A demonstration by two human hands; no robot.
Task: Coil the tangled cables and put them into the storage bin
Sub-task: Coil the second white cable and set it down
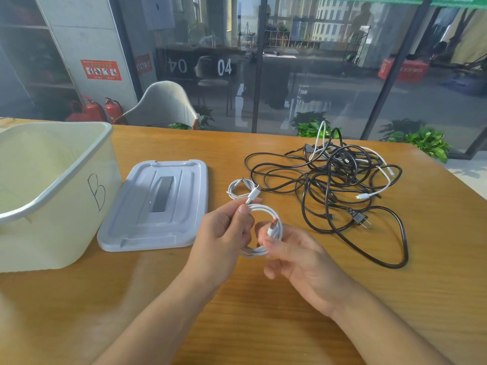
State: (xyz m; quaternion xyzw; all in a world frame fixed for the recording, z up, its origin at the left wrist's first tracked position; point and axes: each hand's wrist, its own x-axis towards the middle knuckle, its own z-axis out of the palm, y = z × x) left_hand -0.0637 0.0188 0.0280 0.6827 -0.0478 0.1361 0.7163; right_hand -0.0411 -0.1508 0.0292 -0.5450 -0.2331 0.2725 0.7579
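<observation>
both forearms come in low; my left hand pinches the white cable just below one plug, and my right hand curls around the coil's lower loops above the table. it looks light, limp and springy, so i would grip where the loops cross. left, the storage bin stands open beside its lid; right, the black tangle waits.

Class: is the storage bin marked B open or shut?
Open. The storage bin has no cover; its lid lies flat on the table beside it.
</observation>
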